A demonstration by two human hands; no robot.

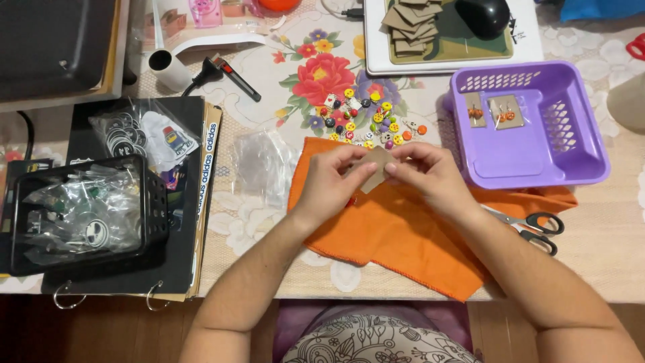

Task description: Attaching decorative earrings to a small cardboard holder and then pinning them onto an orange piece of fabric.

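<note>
Both of my hands hold one small brown cardboard card (376,169) above an orange cloth (403,235). My left hand (332,181) pinches the card's left side and my right hand (430,176) its right side. Just beyond my fingers lies a scatter of several small colourful beads and charms (366,119) on the flowered tablecloth. A purple plastic basket (537,161) stands to the right with two cards carrying orange earrings (494,111) inside.
Scissors with black handles (537,227) lie right of the cloth. A clear plastic bag (265,165) sits left of it. A black basket of plastic bags (84,212) rests on a binder at the left. A white tray with a stack of brown cards (413,27) is behind.
</note>
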